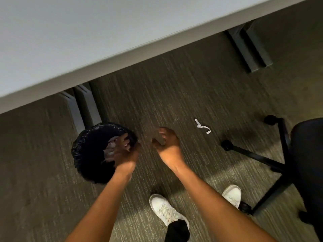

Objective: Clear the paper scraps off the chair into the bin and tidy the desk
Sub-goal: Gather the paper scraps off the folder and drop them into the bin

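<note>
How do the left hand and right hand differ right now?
Position: the left hand is over the black-lined bin; the right hand is over bare carpet, beside the bin.
Contents: pale paper scraps show at the left hand's fingers, though blur hides whether they are gripped or falling; the right hand holds nothing visible.
Shared: both reach forward at similar height, with fingers loosely curled.
</note>
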Demonstrator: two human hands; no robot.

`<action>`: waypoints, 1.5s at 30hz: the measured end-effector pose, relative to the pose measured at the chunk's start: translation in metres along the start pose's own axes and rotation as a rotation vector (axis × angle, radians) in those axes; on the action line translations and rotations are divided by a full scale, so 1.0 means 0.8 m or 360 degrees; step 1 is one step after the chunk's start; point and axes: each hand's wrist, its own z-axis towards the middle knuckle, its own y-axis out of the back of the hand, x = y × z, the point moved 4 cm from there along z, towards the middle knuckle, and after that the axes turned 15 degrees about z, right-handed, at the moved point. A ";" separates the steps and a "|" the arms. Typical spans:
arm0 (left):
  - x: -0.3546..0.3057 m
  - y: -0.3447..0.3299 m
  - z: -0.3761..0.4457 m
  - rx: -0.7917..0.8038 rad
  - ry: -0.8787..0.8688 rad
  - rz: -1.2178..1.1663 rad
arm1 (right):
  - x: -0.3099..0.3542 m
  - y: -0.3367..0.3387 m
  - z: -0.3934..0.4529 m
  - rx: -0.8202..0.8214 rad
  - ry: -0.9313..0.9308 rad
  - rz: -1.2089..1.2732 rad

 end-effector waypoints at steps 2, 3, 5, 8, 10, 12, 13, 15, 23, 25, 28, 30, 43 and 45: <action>-0.025 -0.026 -0.016 0.0048 -0.0094 -0.0036 | 0.003 0.037 0.004 -0.0113 -0.0082 0.0108; -0.035 -0.037 -0.022 0.0088 -0.0158 -0.0034 | 0.005 0.054 0.005 -0.0142 -0.0109 0.0118; -0.056 -0.065 -0.037 0.0199 -0.0231 -0.0050 | 0.007 0.096 0.008 -0.0155 -0.0126 0.0035; -0.089 -0.099 -0.066 0.0272 -0.0374 0.0037 | 0.016 0.160 0.007 -0.0223 -0.0068 -0.0067; -0.109 -0.124 -0.085 0.0355 -0.0446 0.0095 | 0.025 0.202 0.005 -0.0292 -0.0014 -0.0072; -0.125 -0.150 -0.101 0.0407 -0.0491 0.0177 | 0.031 0.247 0.001 -0.0339 0.0026 -0.0065; -0.132 -0.160 -0.106 0.0425 -0.0514 0.0230 | 0.032 0.268 -0.001 -0.0364 0.0037 -0.0067; -0.151 -0.188 -0.122 0.0480 -0.0580 0.0320 | 0.030 0.318 -0.005 -0.0445 0.0031 -0.0054; -0.230 -0.303 -0.197 0.0659 -0.0896 0.0543 | 0.009 0.477 -0.031 -0.0693 -0.0061 0.0051; -0.248 -0.336 -0.219 0.0726 -0.0972 0.0600 | 0.004 0.516 -0.039 -0.0769 -0.0074 0.0070; -0.270 -0.382 -0.245 0.0795 -0.1086 0.0711 | -0.001 0.568 -0.050 -0.0879 -0.0044 0.0035; -0.283 -0.413 -0.262 0.0850 -0.1160 0.0790 | -0.007 0.603 -0.059 -0.0954 -0.0036 -0.0023; -0.351 -0.594 -0.354 0.0939 -0.1684 0.1203 | -0.071 0.804 -0.124 -0.1434 -0.0300 -0.0054; -0.360 -0.619 -0.367 0.0924 -0.1753 0.1226 | -0.077 0.833 -0.129 -0.1480 -0.0343 -0.0118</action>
